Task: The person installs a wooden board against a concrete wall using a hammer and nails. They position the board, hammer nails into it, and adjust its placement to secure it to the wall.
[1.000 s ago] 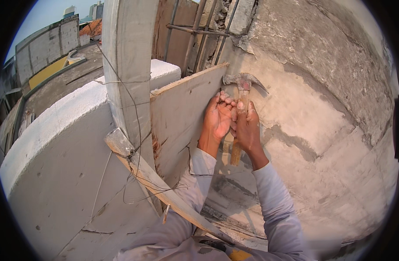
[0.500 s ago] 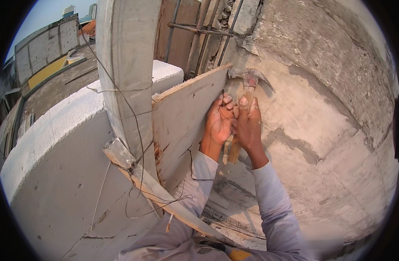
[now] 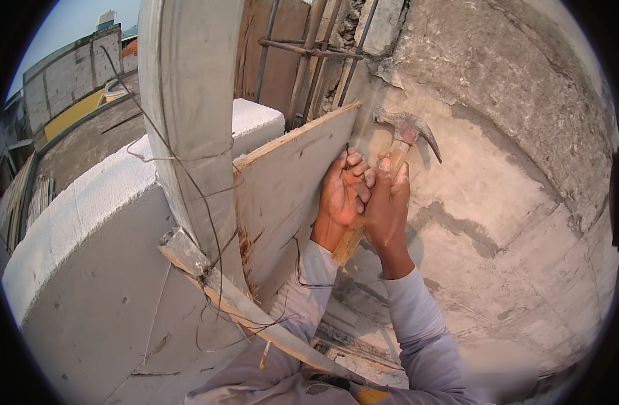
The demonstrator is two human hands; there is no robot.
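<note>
My right hand (image 3: 388, 212) is wrapped round the wooden handle of a claw hammer (image 3: 409, 127), thumb along the handle below the metal head. The head leans to the right, and the handle's lower end sticks out beside my left wrist. Close by, my left hand (image 3: 342, 196) is turned palm up with its fingers curled closed. Whatever those fingers hold, if anything, I cannot make out. Both hands are just right of a plywood board (image 3: 289, 165) standing on edge, whose far end is close to the rough concrete wall (image 3: 485, 182).
A grey upright post (image 3: 188, 88) rises on the left, with a slanting timber batten (image 3: 255, 307) and loose thin wire (image 3: 208, 196) around it. Behind it runs a white block wall (image 3: 86, 223). Steel reinforcing bars (image 3: 313, 50) stand at the back.
The hammer has tilted in my right hand: its head has moved right, away from the board's end, and the handle's lower end has swung left. My left hand has stayed nearly in place.
</note>
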